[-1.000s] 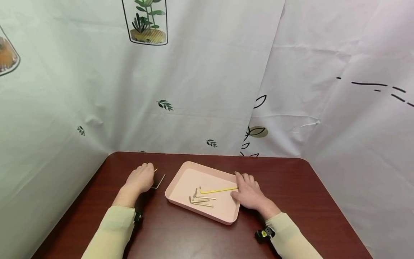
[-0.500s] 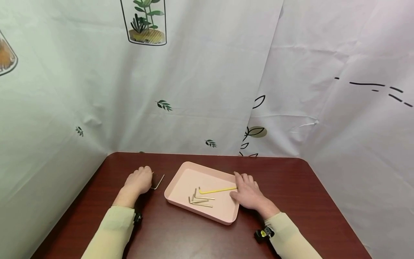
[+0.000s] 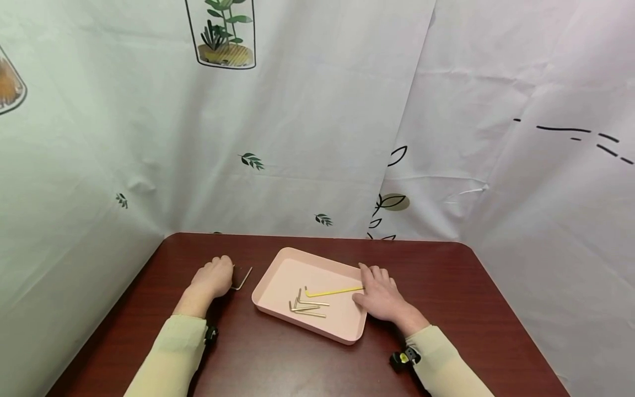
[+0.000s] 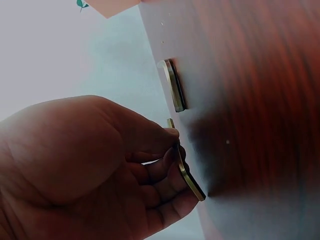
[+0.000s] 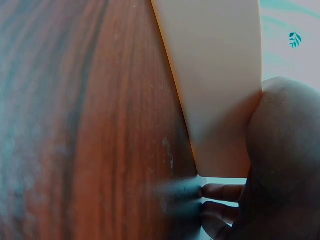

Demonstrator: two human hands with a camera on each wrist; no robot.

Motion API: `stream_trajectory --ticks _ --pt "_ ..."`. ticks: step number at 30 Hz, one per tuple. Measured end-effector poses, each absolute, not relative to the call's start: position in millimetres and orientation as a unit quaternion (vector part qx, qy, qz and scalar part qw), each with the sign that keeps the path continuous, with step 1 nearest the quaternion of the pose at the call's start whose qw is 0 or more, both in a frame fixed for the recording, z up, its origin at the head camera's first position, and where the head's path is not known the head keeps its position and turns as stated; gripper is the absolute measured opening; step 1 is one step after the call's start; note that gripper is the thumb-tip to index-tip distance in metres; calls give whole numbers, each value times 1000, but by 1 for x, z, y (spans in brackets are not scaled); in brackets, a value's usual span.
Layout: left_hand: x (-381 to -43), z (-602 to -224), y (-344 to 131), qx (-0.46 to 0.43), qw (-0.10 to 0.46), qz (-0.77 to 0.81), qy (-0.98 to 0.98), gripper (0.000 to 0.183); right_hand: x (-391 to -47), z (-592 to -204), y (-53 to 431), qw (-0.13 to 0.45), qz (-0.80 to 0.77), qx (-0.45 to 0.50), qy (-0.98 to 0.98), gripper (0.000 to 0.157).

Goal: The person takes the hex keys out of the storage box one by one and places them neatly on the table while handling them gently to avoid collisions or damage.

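Observation:
My left hand [image 3: 214,275] is at the left of the table, pinching a brass-coloured hex key [image 4: 188,179] between thumb and fingers, close to the tabletop. Beside it another hex key [image 3: 244,278] lies on the table; the left wrist view shows that key [image 4: 174,86] just beyond the fingertips. My right hand [image 3: 381,295] grips the right rim of the pink tray [image 3: 275,274], its thumb over the inside edge. Inside the tray lie several brass-coloured hex keys [image 3: 310,309] and a longer yellow hex key [image 3: 334,292], whose right end reaches my right hand.
The dark red wooden table [image 3: 278,364] has rounded far corners. A pale printed curtain [image 3: 307,138] hangs behind it and along both sides. Black wrist cameras [image 3: 210,334] are strapped at both sleeves.
My left hand has sunk slightly, and less of its hex key shows past the fingers in the head view. The right hand, tray and keys inside it stay in place.

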State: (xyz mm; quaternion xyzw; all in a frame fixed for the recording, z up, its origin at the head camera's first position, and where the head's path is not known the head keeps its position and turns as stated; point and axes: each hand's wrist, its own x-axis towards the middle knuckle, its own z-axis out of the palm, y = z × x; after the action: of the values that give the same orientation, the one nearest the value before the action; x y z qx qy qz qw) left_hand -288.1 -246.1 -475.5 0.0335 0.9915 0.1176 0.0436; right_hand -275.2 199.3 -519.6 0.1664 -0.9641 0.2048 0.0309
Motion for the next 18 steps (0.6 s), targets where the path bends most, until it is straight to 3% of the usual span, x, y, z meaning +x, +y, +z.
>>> stream_trajectory --ticks 18 --pt "-291 -475 -248 42 58 122 990 20 -272 -511 198 24 203 167 -965 83"
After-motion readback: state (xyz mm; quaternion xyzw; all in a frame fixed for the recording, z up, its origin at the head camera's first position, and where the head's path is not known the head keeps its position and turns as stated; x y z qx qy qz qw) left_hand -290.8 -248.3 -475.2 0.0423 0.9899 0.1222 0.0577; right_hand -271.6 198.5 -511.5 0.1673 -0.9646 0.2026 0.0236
